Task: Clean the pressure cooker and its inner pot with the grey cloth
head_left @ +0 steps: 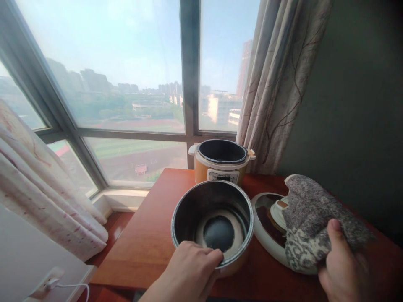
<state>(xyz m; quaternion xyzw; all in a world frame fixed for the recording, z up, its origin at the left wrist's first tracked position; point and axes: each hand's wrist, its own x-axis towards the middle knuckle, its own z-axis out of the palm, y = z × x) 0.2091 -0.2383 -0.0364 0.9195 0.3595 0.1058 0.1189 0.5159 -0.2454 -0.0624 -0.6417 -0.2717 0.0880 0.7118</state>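
Dark metal inner pot point(212, 220), out of the cooker point(221, 164), steadied in our left grip point(192, 268) on the bench point(141, 247); our right grip point(341, 264) clutches the cloth point(315, 214), wiping not yet begun.

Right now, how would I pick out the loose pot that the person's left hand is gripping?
Find the red-brown wooden table under the big window. In front of the orange cooker sits the inner pot, its near rim held by the left hand. Unlike the cooker, it is dark, bare metal with a pale ring on its bottom.
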